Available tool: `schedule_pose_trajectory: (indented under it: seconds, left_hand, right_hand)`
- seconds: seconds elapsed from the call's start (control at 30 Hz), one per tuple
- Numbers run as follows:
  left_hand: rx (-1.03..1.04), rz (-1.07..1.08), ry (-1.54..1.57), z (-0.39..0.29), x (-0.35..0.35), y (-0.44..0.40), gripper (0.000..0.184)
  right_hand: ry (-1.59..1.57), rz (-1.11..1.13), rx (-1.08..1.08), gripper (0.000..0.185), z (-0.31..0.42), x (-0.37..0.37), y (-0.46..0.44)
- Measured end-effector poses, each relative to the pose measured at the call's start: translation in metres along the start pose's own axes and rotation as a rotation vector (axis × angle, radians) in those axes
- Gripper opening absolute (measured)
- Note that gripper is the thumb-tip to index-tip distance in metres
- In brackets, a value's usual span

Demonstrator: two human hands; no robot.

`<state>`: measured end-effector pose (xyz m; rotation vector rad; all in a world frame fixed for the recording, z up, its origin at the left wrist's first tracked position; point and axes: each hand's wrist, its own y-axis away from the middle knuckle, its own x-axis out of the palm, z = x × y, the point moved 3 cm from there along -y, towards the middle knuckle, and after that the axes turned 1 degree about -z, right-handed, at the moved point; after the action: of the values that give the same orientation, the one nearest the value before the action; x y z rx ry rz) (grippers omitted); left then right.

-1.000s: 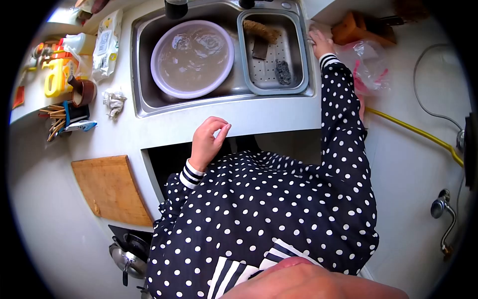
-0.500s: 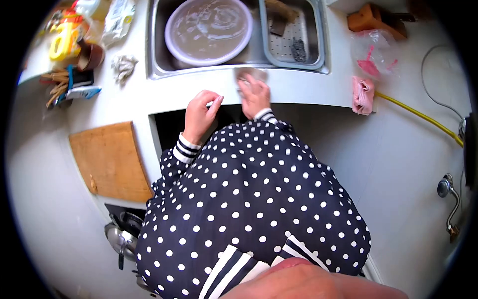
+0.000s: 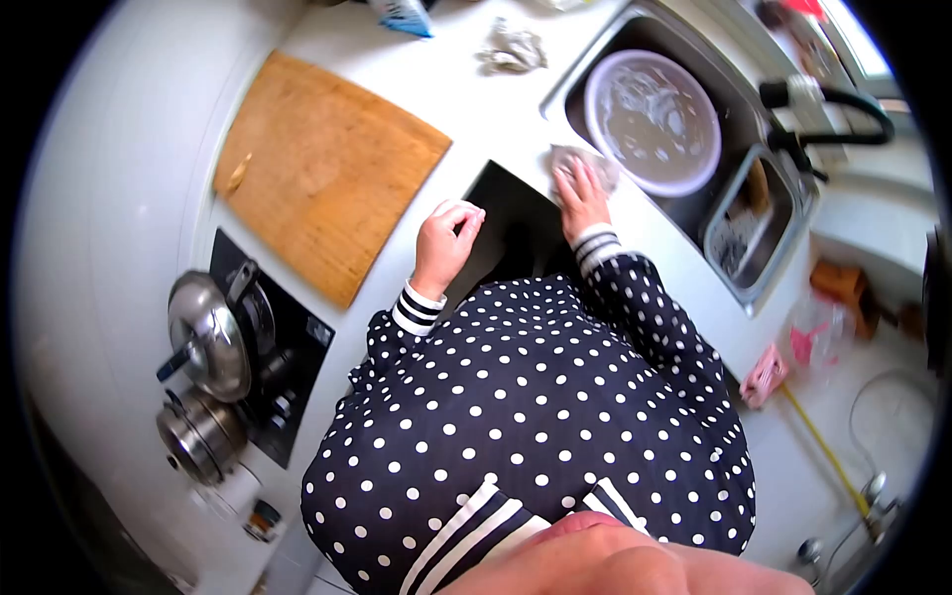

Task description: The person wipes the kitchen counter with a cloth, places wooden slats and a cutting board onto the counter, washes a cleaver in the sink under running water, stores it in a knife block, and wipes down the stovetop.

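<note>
My right hand [image 3: 583, 201] presses a greyish cloth [image 3: 601, 166] flat on the white counter [image 3: 662, 241], beside the sink's front edge. My left hand [image 3: 445, 243] is raised near the counter's edge, fingers curled in and thumb against them, touching nothing else. In the sink [image 3: 580, 99] stands a pale purple basin [image 3: 596, 97] of cloudy water. Next to it is a grey-rimmed drain basket [image 3: 712, 241] with a dark scrubber [image 3: 733, 254] and a brown sponge-like piece [image 3: 759, 186].
A wooden cutting board [image 3: 327, 174] lies at the left, with a lidded pan [image 3: 208, 337] and steel pot [image 3: 201, 432] by the black hob. A crumpled rag [image 3: 513, 47] is behind the board. At the right are a black faucet [image 3: 851, 100] and a folded pink cloth [image 3: 764, 377].
The view has swung left, bringing the hob and pots into fuller view. My right hand has left the sink's right side and now rests on the cloth along the front counter.
</note>
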<state>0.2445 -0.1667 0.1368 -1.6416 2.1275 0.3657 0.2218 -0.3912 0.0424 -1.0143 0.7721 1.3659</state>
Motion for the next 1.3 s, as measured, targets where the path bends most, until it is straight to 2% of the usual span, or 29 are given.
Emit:
schedule_pose_trajectory:
  seconds: [0.1, 0.13, 0.17, 0.23, 0.27, 0.33, 0.37, 0.4, 0.43, 0.5, 0.57, 0.63, 0.67, 0.7, 0.77, 0.8, 0.83, 0.87, 0.9, 0.97, 1.0, 1.07, 1.1, 1.17, 1.2, 1.23, 1.27, 1.3]
  left_hand:
    - [-0.068, -0.052, -0.019, 0.010, -0.007, 0.013, 0.010]
    - [-0.081, -0.073, -0.014, 0.015, -0.006, 0.015, 0.010]
    - [-0.081, -0.093, -0.020, 0.018, -0.005, 0.017, 0.010]
    - [-0.097, -0.139, -0.035, 0.014, -0.010, 0.018, 0.010]
    - [-0.108, -0.182, -0.059, 0.010, -0.014, 0.019, 0.010]
    - [-0.182, -0.221, -0.076, 0.012, -0.020, 0.022, 0.010]
    - [-0.214, -0.234, -0.077, 0.014, -0.020, 0.019, 0.010]
    - [-0.165, -0.262, -0.121, 0.010, -0.019, 0.009, 0.012]
    - [-0.115, -0.253, -0.126, 0.003, -0.016, -0.008, 0.012]
    - [-0.019, -0.221, -0.139, -0.013, -0.007, -0.058, 0.012]
    - [0.061, -0.205, -0.126, -0.022, 0.011, -0.118, 0.015]
    - [0.163, -0.234, -0.242, 0.009, 0.049, -0.181, 0.027]
    - [0.093, -0.291, -0.314, 0.003, 0.061, -0.205, 0.037]
    - [0.023, -0.346, -0.385, -0.003, 0.073, -0.225, 0.048]
    - [-0.070, -0.269, -0.497, 0.007, 0.106, -0.250, 0.065]
    - [-0.115, -0.189, -0.575, 0.042, 0.129, -0.269, 0.058]
    - [0.089, -0.400, -0.836, 0.084, 0.146, -0.282, 0.048]
    - [-0.173, -0.264, -0.065, 0.085, 0.133, -0.287, 0.032]
    - [-0.477, -0.366, 0.661, 0.084, 0.119, -0.287, 0.019]
    - [-0.428, -0.078, 0.795, 0.093, 0.087, -0.283, 0.014]
    - [-0.491, 0.009, 0.656, 0.082, 0.065, -0.276, 0.018]
    - [-0.492, -0.081, 0.871, 0.068, 0.036, -0.267, 0.018]
    - [-0.481, -0.134, 0.984, 0.061, 0.026, -0.264, 0.017]
    - [-0.400, -0.124, 0.873, 0.053, 0.010, -0.254, 0.011]
    - [-0.361, -0.126, 0.824, 0.049, 0.003, -0.246, 0.008]
    - [-0.243, -0.054, 0.711, 0.040, -0.002, -0.241, 0.012]
    - [-0.134, 0.006, 0.593, 0.031, -0.001, -0.234, 0.017]
    - [-0.039, 0.058, 0.470, 0.024, -0.001, -0.222, 0.022]
  right_hand:
    - [-0.012, 0.078, -0.181, 0.052, 0.025, 0.036, -0.095]
    - [0.036, 0.176, -0.161, 0.051, 0.037, 0.038, -0.119]
    - [0.086, 0.175, -0.214, 0.051, 0.037, 0.053, -0.136]
    - [0.169, 0.205, -0.345, 0.053, 0.042, 0.050, -0.143]
    - [-0.029, 0.184, -0.345, 0.052, 0.035, 0.045, -0.129]
    - [-0.067, 0.281, -0.485, 0.059, 0.017, 0.039, -0.093]
    - [0.138, 0.400, -0.551, 0.060, 0.020, 0.032, -0.079]
    - [0.064, 0.450, -0.468, 0.061, 0.023, 0.020, -0.077]
    - [-0.013, 0.505, -0.382, 0.061, 0.024, 0.014, -0.076]
    - [0.037, 0.445, -0.455, 0.061, 0.028, 0.020, -0.084]
    - [-0.153, 0.317, -0.406, 0.050, 0.030, 0.027, -0.089]
    - [-0.142, 0.312, -0.507, 0.040, 0.028, 0.033, -0.092]
    - [0.016, 0.439, -0.497, 0.045, 0.032, 0.027, -0.093]
    - [0.036, 0.447, -0.447, 0.042, 0.022, 0.044, -0.088]
    - [0.157, 0.689, -0.407, 0.043, 0.038, 0.012, -0.090]
    - [0.156, 0.672, -0.492, 0.045, 0.035, 0.015, -0.085]
    - [0.176, 0.694, -0.520, 0.047, 0.037, 0.004, -0.087]
    - [0.052, 0.608, -0.490, 0.049, 0.026, 0.011, -0.086]
    - [-0.076, 0.519, -0.459, 0.051, 0.016, 0.021, -0.085]
    - [-0.202, 0.410, -0.438, 0.053, 0.017, 0.033, -0.093]
    - [-0.234, 0.375, -0.447, 0.053, 0.019, 0.043, -0.102]
    - [-0.248, 0.364, -0.458, 0.049, 0.019, 0.057, -0.131]
    - [-0.298, 0.407, -0.427, 0.047, 0.024, 0.042, -0.145]
    - [-0.404, 0.233, -0.322, 0.042, 0.019, 0.043, -0.162]
    - [-0.833, 0.184, -0.068, 0.040, 0.006, 0.056, -0.170]
    - [-1.163, 0.380, 0.228, 0.044, 0.004, 0.020, -0.182]
    - [-1.224, 0.263, 0.216, 0.052, -0.019, 0.046, -0.195]
    - [-1.451, 0.324, 0.462, 0.059, -0.001, -0.004, -0.196]
